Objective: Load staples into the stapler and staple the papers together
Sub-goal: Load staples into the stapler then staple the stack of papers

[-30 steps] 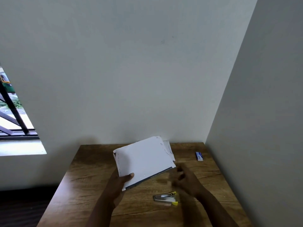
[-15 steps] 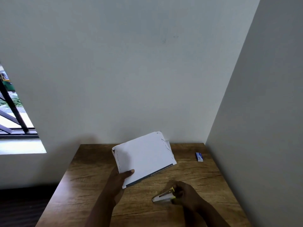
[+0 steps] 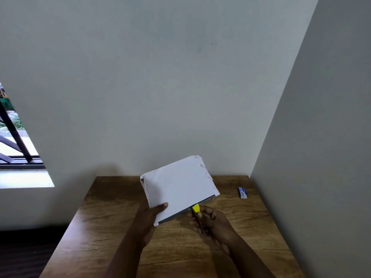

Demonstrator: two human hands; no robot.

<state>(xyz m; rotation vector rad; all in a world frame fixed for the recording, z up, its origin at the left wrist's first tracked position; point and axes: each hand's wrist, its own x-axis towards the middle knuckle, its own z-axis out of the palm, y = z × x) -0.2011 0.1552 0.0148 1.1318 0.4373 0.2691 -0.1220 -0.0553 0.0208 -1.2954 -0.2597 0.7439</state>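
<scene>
head view, read from left to right with the stack of papers [image 3: 178, 187] as landmark. far left of the papers: a window [image 3: 18, 149] with dark bars, set in a pale wall. below the papers: a wooden tabletop [image 3: 112, 227] fitted into the room's corner. the left hand [image 3: 148, 219] grips the papers at their lower left corner, thumb on the white upper face and the fingers pressed against the underside, out of sight; the stack is lifted clear of the tabletop and tilted, its far right corner highest. along the papers' lower edge runs a dark strip. at the middle of that edge sits the yellow tip of the stapler [image 3: 197, 214], touching the papers; the picture does not settle whether the edge lies between the stapler's arms. the right hand [image 3: 215, 222], just right of and below the papers, wraps the stapler's body with fingers curled tight around it. well to the right of the papers, near the side wall, a small blue-and-white staple box [image 3: 242, 192] lies flat on the tabletop.
</scene>
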